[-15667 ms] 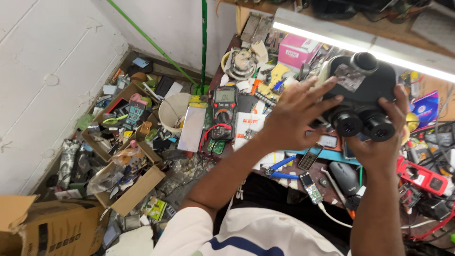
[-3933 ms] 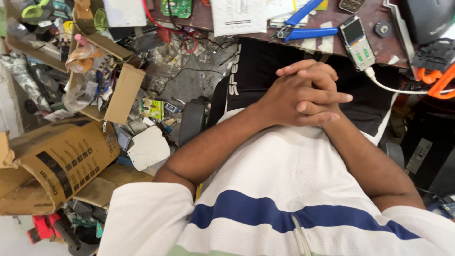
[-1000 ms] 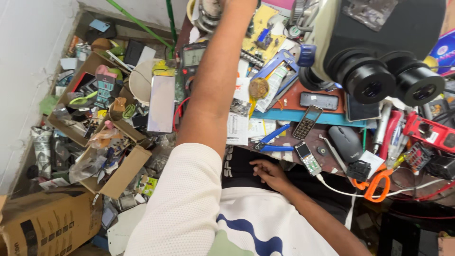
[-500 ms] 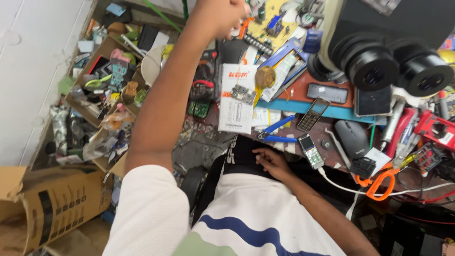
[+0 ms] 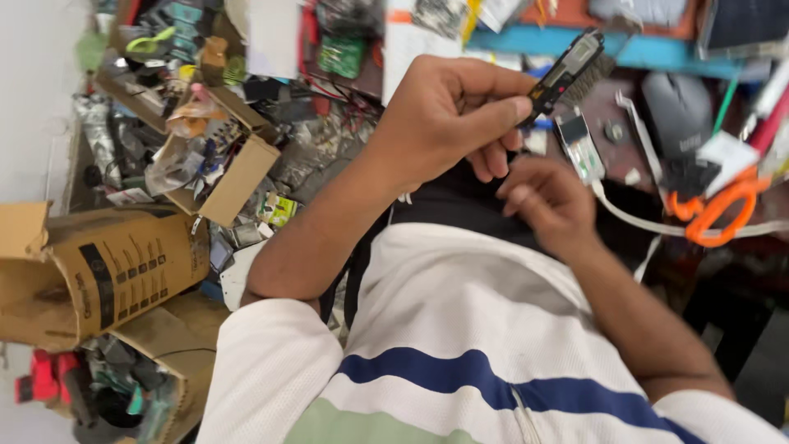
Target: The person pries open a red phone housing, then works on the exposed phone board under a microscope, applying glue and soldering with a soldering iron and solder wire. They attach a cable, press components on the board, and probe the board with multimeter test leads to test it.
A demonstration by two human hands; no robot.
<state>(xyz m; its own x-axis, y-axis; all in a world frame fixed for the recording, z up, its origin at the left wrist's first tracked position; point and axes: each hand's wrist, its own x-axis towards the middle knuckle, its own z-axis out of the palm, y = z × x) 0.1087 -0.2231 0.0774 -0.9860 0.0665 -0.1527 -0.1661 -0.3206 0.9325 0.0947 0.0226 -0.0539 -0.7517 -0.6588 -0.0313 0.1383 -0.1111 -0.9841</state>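
The left hand (image 5: 448, 123) has its fingers (image 5: 501, 111) curled in, thumb and forefinger pinching the lower end of a small black part (image 5: 567, 70), a slim oblong piece with a red spot on it. It is held up off the bench and tilted, its far end pointing up and away, which looks to me like a way of bringing it close for a look and turning it into the light. The other fingers fold loosely under, not touching the part.

Just below, the right hand (image 5: 546, 197) rests near the person's lap, fingers half bent and relaxed, holding nothing that I can see. It sits close under the left hand, as if ready to help, though that is only my reading.

Beyond the part lies the bench (image 5: 625, 115), dark and crowded. A small phone (image 5: 579, 148) lies flat just beside the hands, a white cable (image 5: 641, 222) running from it toward the right. Orange scissors (image 5: 715, 210) lie over that cable, and a grey mouse (image 5: 678, 111) sits farther back. A blue strip (image 5: 625, 49) runs along the rear of the bench.

Out to the left, on the floor, an open cardboard box (image 5: 222, 164) holds scraps and wrappers, and a larger brown carton (image 5: 107, 271) lies on its side near the person's left elbow. The striped shirt (image 5: 468, 353) fills the foreground.
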